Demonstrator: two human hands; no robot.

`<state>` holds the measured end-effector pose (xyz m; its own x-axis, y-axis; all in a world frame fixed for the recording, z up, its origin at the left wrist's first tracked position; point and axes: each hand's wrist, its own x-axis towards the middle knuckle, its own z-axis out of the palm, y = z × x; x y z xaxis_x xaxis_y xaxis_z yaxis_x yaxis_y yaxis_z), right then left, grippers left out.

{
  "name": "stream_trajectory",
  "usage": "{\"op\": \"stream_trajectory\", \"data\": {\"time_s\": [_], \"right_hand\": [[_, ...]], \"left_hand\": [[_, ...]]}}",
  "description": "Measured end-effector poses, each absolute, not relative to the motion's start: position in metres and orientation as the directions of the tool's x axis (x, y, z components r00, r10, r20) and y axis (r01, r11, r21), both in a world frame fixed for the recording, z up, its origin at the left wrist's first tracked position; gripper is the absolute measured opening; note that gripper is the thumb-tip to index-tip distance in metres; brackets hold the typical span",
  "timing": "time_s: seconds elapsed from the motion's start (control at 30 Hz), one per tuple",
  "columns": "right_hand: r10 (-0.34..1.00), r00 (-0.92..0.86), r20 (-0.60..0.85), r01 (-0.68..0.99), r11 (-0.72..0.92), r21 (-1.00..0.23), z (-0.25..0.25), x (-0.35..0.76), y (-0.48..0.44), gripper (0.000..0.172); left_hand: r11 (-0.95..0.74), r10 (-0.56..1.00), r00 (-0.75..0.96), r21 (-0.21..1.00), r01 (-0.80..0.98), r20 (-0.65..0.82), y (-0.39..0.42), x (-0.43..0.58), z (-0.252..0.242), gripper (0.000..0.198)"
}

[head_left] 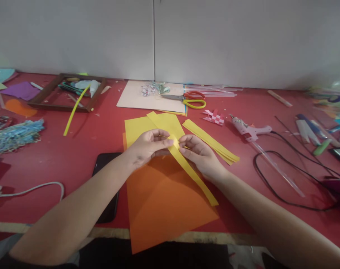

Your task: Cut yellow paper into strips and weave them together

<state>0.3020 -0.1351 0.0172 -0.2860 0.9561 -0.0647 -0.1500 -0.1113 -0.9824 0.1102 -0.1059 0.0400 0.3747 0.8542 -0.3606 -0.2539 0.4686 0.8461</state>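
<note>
Near the middle of the view, my left hand (148, 146) pinches a yellow paper strip (194, 175) between thumb and fingers. The strip slants down to the right over orange sheets (164, 209). At its upper right edge, my right hand (199, 153) has its thumb and fingertips closed at the strip. Another yellow length (154, 118) reaches up and left from the fingers, above a yellow sheet (132, 129). To the right of my right hand lies a stack of yellow strips (210, 140).
Red-handled and yellow-handled scissors (184, 99) rest on pale paper (136, 95) behind. At right are a pink glue gun (250, 130) and its black cord. A dark phone (111, 201) lies under my left forearm. A wooden frame (60, 107) stands back left.
</note>
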Motion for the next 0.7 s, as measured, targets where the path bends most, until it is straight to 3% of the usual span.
{"op": "stream_trajectory", "data": {"time_s": [0.2,0.33,0.5,0.7], "right_hand": [[0.892,-0.407,-0.197,-0.187,-0.293,-0.938,0.0193,0.3013,-0.1385,0.027],[0.914,-0.373,-0.16,-0.155,-0.231,-0.96,0.0169,0.3017,-0.137,0.02],[0.953,-0.276,-0.122,-0.116,-0.159,-0.981,0.0133,0.3027,-0.1346,0.021],[0.947,-0.298,-0.118,-0.116,-0.158,-0.981,0.0135,0.3038,-0.1347,0.02]], "left_hand": [[0.444,0.811,0.478,0.887,-0.125,-0.338,-0.1091,0.1079,0.0369,0.041],[0.424,0.784,0.525,0.903,-0.066,-0.33,-0.1116,0.1093,0.0368,0.049],[0.395,0.792,0.505,0.919,0.006,-0.344,-0.1125,0.1114,0.0405,0.022],[0.338,0.777,0.519,0.932,0.135,-0.357,-0.1137,0.1119,0.0425,0.015]]}}
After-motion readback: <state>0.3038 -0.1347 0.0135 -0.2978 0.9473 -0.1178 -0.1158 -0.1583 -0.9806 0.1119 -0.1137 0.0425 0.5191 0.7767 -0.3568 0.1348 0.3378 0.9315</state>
